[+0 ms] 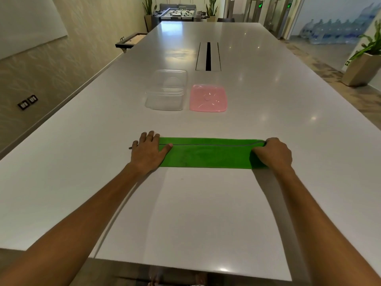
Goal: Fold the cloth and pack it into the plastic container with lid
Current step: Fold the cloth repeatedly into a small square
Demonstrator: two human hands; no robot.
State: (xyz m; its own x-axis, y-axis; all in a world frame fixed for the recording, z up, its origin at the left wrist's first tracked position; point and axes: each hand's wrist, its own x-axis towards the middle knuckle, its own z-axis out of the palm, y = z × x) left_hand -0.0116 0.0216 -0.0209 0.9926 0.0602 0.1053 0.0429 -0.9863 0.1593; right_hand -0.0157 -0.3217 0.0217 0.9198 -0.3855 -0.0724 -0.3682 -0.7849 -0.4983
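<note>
A green cloth (208,153) lies on the white table (185,213), folded into a long narrow strip with a grey hem running along its far part. My left hand (147,150) rests flat on the strip's left end, fingers spread, thumb on the cloth. My right hand (273,152) is curled over the right end and grips it. Beyond the cloth stands a clear plastic container (167,90), open on top and with nothing inside. A pink lid (208,98) lies flat on the table just to the right of it.
A cable slot (208,56) is set into the table behind the lid. The table's near edge runs below my forearms. A potted plant (365,67) stands on the floor at right, and a foosball table (178,14) at the far end.
</note>
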